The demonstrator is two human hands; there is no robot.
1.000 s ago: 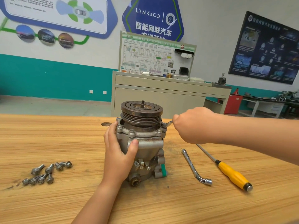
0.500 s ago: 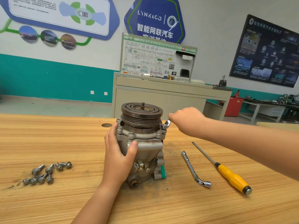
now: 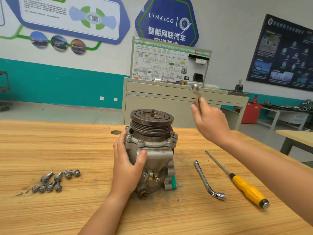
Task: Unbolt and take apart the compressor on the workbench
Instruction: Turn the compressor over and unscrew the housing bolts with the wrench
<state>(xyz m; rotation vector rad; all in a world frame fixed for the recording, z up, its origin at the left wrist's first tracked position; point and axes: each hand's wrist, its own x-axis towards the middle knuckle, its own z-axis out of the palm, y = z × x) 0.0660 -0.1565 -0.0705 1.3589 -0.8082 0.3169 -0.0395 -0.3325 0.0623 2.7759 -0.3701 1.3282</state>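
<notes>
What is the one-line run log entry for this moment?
left hand: grips compressor | right hand: holds wrench clear of compressor | workbench: loose bolts, L-socket wrench, yellow screwdriver

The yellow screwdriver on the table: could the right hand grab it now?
Probably not right away. Nothing blocks the yellow screwdriver, but the right hand is up in the air gripping a wrench, so it would need freeing first.

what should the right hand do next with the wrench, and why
Probably lower the wrench onto a flange bolt: the right hand holds it up, clear of the compressor, bolts sit in its flange, and the left hand grips it.
</notes>
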